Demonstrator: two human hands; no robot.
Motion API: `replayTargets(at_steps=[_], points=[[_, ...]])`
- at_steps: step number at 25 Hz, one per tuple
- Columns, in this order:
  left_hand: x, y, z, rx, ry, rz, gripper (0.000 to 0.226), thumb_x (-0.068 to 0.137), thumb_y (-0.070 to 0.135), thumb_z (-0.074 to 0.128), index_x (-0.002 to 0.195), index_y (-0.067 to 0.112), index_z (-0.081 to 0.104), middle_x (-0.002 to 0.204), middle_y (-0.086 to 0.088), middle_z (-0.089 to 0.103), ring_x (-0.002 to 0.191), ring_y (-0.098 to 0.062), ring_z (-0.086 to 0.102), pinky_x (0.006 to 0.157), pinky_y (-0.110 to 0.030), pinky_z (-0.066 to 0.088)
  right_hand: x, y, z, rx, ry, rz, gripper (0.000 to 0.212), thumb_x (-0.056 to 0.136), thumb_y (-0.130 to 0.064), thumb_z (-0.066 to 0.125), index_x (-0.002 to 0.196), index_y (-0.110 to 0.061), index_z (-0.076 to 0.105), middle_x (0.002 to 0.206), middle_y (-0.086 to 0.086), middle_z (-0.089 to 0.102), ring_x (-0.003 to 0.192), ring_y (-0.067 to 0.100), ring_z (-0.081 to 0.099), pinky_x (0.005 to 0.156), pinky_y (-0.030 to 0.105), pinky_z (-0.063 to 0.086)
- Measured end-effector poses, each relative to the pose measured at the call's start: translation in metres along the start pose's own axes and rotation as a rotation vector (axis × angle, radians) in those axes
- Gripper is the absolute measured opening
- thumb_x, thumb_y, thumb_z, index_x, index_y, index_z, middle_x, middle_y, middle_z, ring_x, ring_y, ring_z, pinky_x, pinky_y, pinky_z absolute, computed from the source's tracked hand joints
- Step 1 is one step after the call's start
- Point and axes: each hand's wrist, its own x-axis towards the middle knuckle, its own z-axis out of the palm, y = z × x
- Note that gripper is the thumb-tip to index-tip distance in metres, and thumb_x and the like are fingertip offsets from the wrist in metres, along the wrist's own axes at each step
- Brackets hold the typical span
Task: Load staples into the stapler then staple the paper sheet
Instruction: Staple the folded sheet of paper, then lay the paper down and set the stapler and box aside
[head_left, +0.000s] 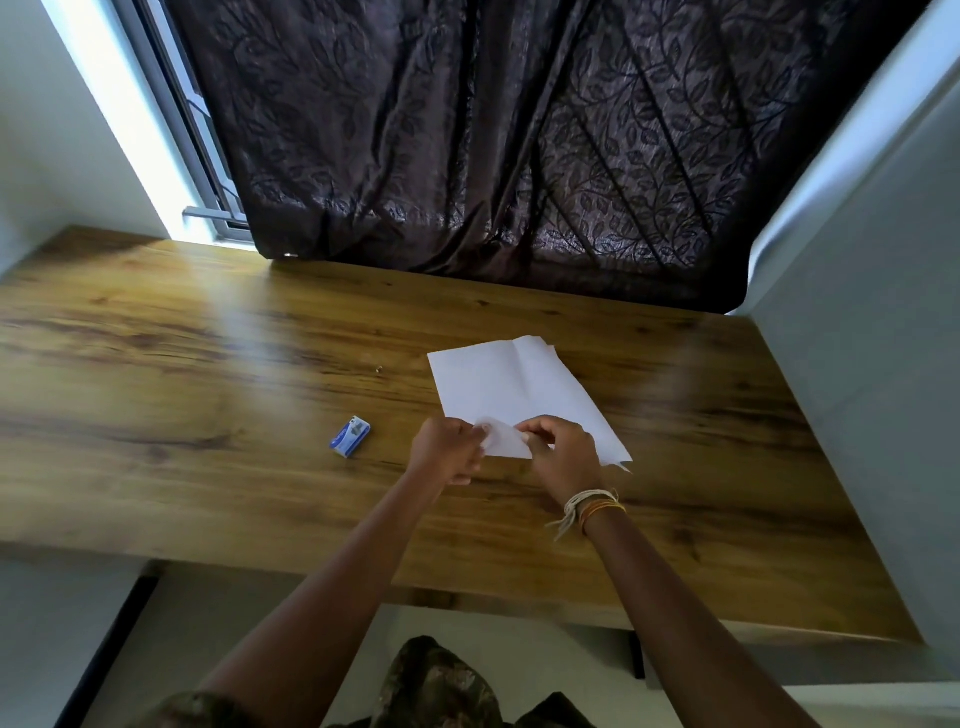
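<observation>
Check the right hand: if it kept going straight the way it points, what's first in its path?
The right hand points away and slightly left, already pinching the paper sheet's near edge. Going on, it would probably meet only more sheet, though depth is hard to judge.

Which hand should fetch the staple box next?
Probably the left hand. The blue staple box lies on the table just to its left, clear of the paper. The right hand sits farther off and would have to cross over.
</observation>
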Motion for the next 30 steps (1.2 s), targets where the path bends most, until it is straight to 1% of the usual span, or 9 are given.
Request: replayTargets(at_steps=[5,10,16,21,24,26,28,29,30], points=[[-0.001,0.002,0.003,-0.062,0.008,-0.018,0.024,0.088,0.029,0.067,0.098,0.006,0.066,0.078,-0.006,0.07,0.066,-0.018,0.07,0.058,-0.03,0.061,0.004,0.006,0.0,0.104,0.006,0.079,0.012,0.088,-0.012,0.064,0.095,-0.016,0.073,0.098,-0.002,0.073,0.084,0.003,0.061,0.073,0.009,0.046],[-0.002,0.003,0.003,-0.088,0.002,-0.017,0.024,0.088,0.025,0.067,0.1,0.005,0.065,0.079,-0.008,0.069,0.066,-0.019,0.069,0.056,-0.028,0.06,0.005,0.009,0.002,0.115,0.008,0.096,0.011,0.088,-0.011,0.065,0.094,-0.018,0.072,0.098,-0.003,0.072,0.084,0.003,0.061,0.072,0.009,0.046],[-0.002,0.007,0.005,-0.109,0.001,-0.015,0.028,0.089,0.025,0.067,0.105,0.003,0.065,0.095,-0.014,0.071,0.078,-0.025,0.072,0.071,-0.04,0.062,0.008,0.012,0.003,0.109,0.018,0.096,0.013,0.088,-0.01,0.064,0.094,-0.018,0.073,0.099,-0.003,0.073,0.083,0.002,0.06,0.071,0.005,0.044],[-0.003,0.011,0.007,-0.155,-0.01,-0.031,0.031,0.09,0.024,0.065,0.112,0.003,0.061,0.102,-0.017,0.07,0.082,-0.028,0.072,0.077,-0.043,0.061,0.008,0.011,0.0,0.102,0.026,0.092,0.013,0.089,-0.012,0.064,0.097,-0.015,0.073,0.102,0.0,0.073,0.09,0.008,0.063,0.076,0.013,0.047],[-0.005,0.015,0.007,-0.302,-0.025,-0.143,0.03,0.092,0.032,0.061,0.107,0.007,0.057,0.095,-0.018,0.073,0.079,-0.03,0.073,0.076,-0.044,0.061,0.004,0.01,-0.003,0.056,0.044,0.031,0.013,0.09,-0.014,0.063,0.099,-0.015,0.072,0.101,-0.001,0.072,0.09,0.006,0.061,0.079,0.013,0.047],[-0.005,0.016,0.005,-0.413,-0.054,-0.214,0.032,0.09,0.036,0.063,0.102,0.007,0.057,0.093,-0.017,0.074,0.078,-0.031,0.074,0.074,-0.045,0.061,0.0,0.009,-0.004,0.026,0.035,-0.029,0.014,0.09,-0.014,0.062,0.099,-0.016,0.072,0.1,-0.003,0.072,0.09,0.005,0.06,0.08,0.008,0.043],[-0.005,0.015,0.003,-0.459,-0.082,-0.243,0.03,0.086,0.029,0.07,0.102,0.005,0.061,0.098,-0.016,0.073,0.078,-0.03,0.075,0.074,-0.043,0.062,-0.006,0.008,-0.005,-0.013,0.034,-0.132,0.013,0.089,-0.012,0.061,0.095,-0.016,0.072,0.097,-0.004,0.072,0.088,0.007,0.062,0.078,0.004,0.04],[-0.004,0.013,0.002,-0.471,-0.096,-0.246,0.023,0.085,0.02,0.072,0.1,0.005,0.063,0.102,-0.015,0.072,0.08,-0.029,0.074,0.074,-0.042,0.062,-0.008,0.008,-0.005,-0.05,0.038,-0.202,0.013,0.087,-0.012,0.062,0.093,-0.016,0.072,0.094,-0.003,0.073,0.087,0.01,0.063,0.078,0.008,0.043],[-0.004,0.012,0.001,-0.481,-0.11,-0.246,0.015,0.085,0.011,0.071,0.097,0.005,0.065,0.105,-0.015,0.07,0.084,-0.029,0.073,0.074,-0.041,0.062,-0.01,0.009,-0.005,-0.102,0.035,-0.266,0.011,0.085,-0.014,0.063,0.091,-0.015,0.073,0.092,-0.001,0.073,0.087,0.013,0.064,0.08,0.015,0.048]])
